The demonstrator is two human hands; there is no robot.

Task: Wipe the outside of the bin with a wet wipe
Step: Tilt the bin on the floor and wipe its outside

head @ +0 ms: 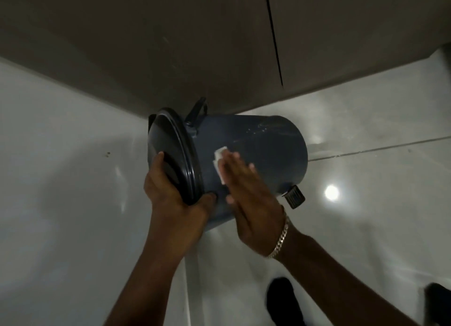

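A dark blue round pedal bin [263, 145] is tipped on its side above the floor, its black lid [168, 150] facing left. My left hand [170, 196] grips the lid's lower rim, thumb on the bin wall. My right hand [249, 196] lies flat on the bin's side, fingers together, pressing a folded white wet wipe [219, 159] against it. Only the wipe's left edge shows past my fingers. Wet streaks glisten on the bin's upper side.
A grey cabinet front [195, 44] with a door gap stands right behind the bin. The bin's black carry handle [196, 110] and foot pedal [295, 196] stick out. Glossy white floor tiles [366, 179] lie all around. My dark shoes [283, 301] are at the bottom.
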